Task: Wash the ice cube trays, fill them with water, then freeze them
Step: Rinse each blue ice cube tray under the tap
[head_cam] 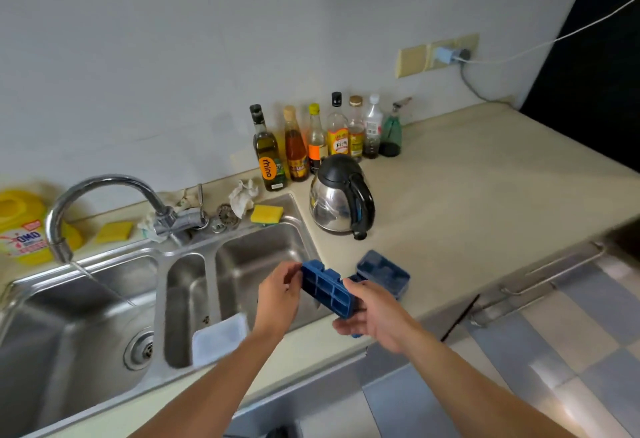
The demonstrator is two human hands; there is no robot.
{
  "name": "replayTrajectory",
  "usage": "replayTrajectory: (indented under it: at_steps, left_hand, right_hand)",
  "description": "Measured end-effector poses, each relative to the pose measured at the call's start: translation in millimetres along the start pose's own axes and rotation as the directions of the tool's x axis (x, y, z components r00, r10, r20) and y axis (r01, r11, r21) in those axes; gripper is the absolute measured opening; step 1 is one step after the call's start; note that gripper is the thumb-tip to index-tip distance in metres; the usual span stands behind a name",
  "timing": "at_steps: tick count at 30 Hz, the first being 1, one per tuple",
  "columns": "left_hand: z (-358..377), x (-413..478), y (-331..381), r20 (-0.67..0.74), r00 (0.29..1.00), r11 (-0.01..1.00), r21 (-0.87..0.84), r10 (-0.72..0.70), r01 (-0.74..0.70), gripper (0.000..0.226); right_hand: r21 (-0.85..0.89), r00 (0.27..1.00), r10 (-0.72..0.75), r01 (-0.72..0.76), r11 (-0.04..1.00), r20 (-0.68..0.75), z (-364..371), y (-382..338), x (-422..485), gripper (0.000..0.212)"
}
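Our grip uses both hands. Our left hand (280, 293) pinches one short end of a blue ice cube tray (327, 290). Our right hand (375, 316) is curled round the other end, with the thumb on top. Both hands are closed on the tray, and neither one is free.

The tray is up in the air and tipped a little. It hangs over the spot where the desk (467, 195) meets the right bowl of the sink (166, 253). We see no water in its little cups.

A second ice cube tray (382, 272) sits on the desk just behind our right hand. We cannot tell if it is wet or dry.

A yellow sponge (266, 214) lies on the back rim of the sink, and nobody is touching it. The tap (104, 191) points at the left bowl, away from the tray. There is a thin line under its spout that may be water, but we cannot tell.

So we think the job is only at the start. One tray is picked up and on its way to the sink. Both trays need to be washed, then filled, then put in the freezer. No freezer is in view.
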State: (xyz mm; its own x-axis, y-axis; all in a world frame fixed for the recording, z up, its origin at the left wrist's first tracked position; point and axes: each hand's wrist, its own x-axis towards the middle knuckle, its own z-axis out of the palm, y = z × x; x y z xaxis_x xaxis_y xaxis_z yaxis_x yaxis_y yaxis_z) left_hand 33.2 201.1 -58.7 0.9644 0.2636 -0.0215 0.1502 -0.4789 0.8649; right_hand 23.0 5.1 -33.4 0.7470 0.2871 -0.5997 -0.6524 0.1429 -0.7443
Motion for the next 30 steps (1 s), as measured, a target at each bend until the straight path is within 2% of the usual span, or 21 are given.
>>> replayTrajectory:
  at_steps: [3, 6, 10, 15, 21, 25, 28, 30]
  left_hand:
    - [9.7, 1.7, 12.1, 0.044, 0.999, 0.995, 0.1, 0.024, -0.028, 0.019]
    - [24.0, 6.4, 20.9, 0.066, 0.998, 0.99, 0.139, 0.019, -0.028, 0.022]
    - [49.1, 9.6, 23.5, 0.143, 0.99, 0.972, 0.234, 0.003, -0.036, 0.023]
    - [68.7, 19.6, 22.2, 0.23, 0.973, 0.945, 0.319, -0.004, -0.071, 0.021]
    - [79.3, 33.5, 12.6, 0.283, 0.958, 0.938, 0.342, -0.044, -0.058, 0.02]
    - [83.9, 35.7, -0.4, 0.34, 0.94, 0.911, 0.397, -0.032, -0.112, 0.022]
    - [85.0, 35.5, -7.1, 0.364, 0.931, 0.903, 0.405, -0.015, -0.144, 0.023]
    - [84.8, 37.5, -9.5, 0.378, 0.926, 0.905, 0.398, -0.01, -0.153, 0.021]
  right_hand:
    - [-0.037, 0.999, 0.021, -0.02, 0.999, 0.026, -14.1, -3.9, -11.5, 0.04]
    - [-0.279, 0.998, -0.062, 0.051, 0.959, -0.033, -29.6, 0.2, -13.3, 0.042]
    - [-0.544, 0.976, -0.182, 0.089, 0.835, -0.12, -51.6, 6.8, -11.7, 0.041]
    - [-0.539, 0.976, -0.168, 0.067, 0.84, -0.14, -64.3, 16.8, 0.9, 0.011]
    - [-0.64, 0.957, -0.22, 0.049, 0.767, -0.19, -70.9, 24.3, 21.7, 0.01]
    - [-0.788, 0.936, -0.278, 0.001, 0.615, -0.216, -74.9, 27.9, 27.9, 0.012]
    - [-0.862, 0.846, -0.474, 0.035, 0.506, -0.243, -83.1, 21.1, 29.5, 0.013]
    - [-0.935, 0.805, -0.564, 0.033, 0.352, -0.184, -90.5, 14.2, 35.4, 0.022]
